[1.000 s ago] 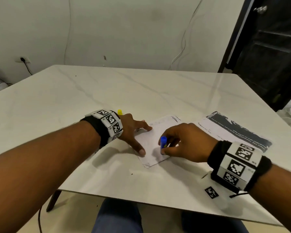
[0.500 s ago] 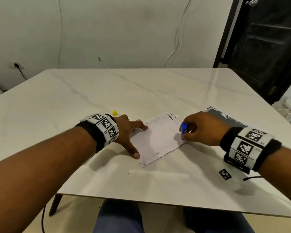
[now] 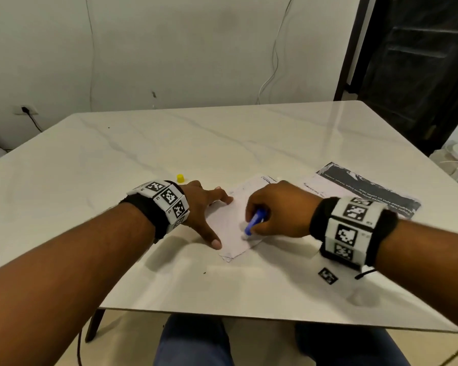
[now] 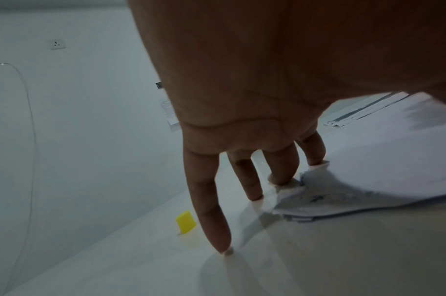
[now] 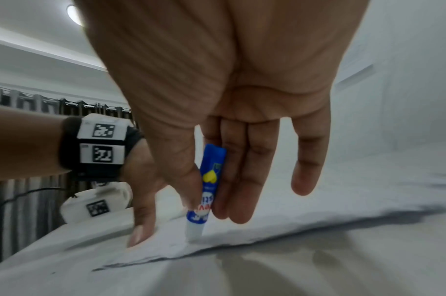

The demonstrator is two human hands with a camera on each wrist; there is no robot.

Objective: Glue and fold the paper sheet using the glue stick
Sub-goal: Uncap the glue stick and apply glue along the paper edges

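Observation:
A white paper sheet [image 3: 230, 225] lies flat on the marble table [image 3: 169, 143], near its front edge. My left hand [image 3: 206, 207] presses the sheet's left edge with spread, straight fingers [image 4: 283, 170]. My right hand [image 3: 278, 210] pinches a blue glue stick [image 3: 254, 220] between thumb and fingers, its white tip [image 5: 194, 232] down on the near part of the paper sheet [image 5: 318, 210]. The stick's yellow cap [image 3: 180, 178] stands on the table behind my left hand, and the left wrist view shows the yellow cap [image 4: 185, 222] beside my little finger.
A printed sheet with a dark band [image 3: 368, 188] lies to the right, behind my right wrist. A small black-and-white marker tag [image 3: 328, 276] sits near the front right edge. A dark door [image 3: 421, 62] stands beyond the table's far right corner.
My right hand with the glue stick went from the sheet's near edge out to its right edge, then came back toward the near middle. My left hand has kept pressing the paper.

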